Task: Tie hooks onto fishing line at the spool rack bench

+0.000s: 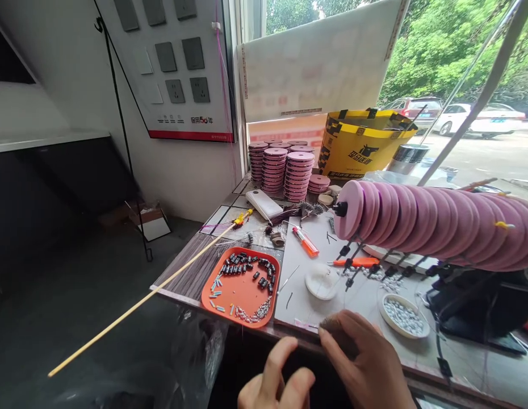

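My right hand is at the table's near edge, its fingertips pinched on a small dark fuzzy tuft. To its left and lower, my left hand is off the table edge with index finger and thumb curled toward each other; whether anything thin is between them I cannot tell. Just beyond the hands lie a small white round dish and a white dish of silvery beads. An orange tray with black cylinders and small beads sits to the left.
A row of pink discs on a rod hangs over the table's right, with black clips dangling below. Stacks of pink spools and a yellow bag stand at the back. A long bamboo stick juts off the left edge. Orange tools lie mid-table.
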A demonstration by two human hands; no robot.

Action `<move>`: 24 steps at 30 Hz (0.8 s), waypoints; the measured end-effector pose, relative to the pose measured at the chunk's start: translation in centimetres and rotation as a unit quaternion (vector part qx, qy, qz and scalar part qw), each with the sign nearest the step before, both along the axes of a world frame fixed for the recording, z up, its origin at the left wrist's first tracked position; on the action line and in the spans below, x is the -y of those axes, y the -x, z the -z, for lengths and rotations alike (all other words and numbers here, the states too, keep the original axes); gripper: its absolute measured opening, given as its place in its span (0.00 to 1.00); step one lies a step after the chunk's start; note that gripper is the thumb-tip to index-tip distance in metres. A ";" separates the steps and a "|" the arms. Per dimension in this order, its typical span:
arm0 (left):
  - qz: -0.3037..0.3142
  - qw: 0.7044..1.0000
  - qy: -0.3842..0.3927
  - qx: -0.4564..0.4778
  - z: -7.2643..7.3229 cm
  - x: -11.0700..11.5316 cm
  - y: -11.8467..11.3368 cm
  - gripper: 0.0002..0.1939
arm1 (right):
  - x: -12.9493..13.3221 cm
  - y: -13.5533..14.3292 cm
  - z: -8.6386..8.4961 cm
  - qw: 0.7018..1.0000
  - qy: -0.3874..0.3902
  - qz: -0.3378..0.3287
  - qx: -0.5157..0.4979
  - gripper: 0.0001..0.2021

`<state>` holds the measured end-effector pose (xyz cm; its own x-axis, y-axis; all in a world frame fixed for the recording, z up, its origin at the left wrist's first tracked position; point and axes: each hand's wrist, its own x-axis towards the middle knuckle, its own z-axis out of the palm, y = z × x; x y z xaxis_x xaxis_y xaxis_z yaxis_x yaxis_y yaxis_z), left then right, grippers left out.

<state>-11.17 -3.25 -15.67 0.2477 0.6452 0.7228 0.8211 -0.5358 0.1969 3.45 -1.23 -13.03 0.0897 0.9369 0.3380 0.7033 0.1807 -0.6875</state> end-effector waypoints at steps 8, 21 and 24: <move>0.015 0.998 -0.036 -0.052 -1.0 -0.7 -0.7 0.17 | -0.4 -0.7 0.6 0.996 -0.031 -0.050 0.065 0.11; -0.047 0.990 -0.072 -0.114 -0.1 -0.6 -1.6 0.18 | -0.5 -0.8 0.9 0.992 -0.037 -0.047 0.113 0.11; -0.044 0.989 -0.076 -0.115 0.1 -0.5 -1.6 0.18 | -0.6 -1.0 0.5 0.991 -0.021 -0.063 0.113 0.11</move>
<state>-9.52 -2.78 -15.79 0.3646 0.5605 0.7436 0.8800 -0.4685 -0.0783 4.49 -0.60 -13.54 -0.1100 0.9207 0.3744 0.8082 0.3021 -0.5055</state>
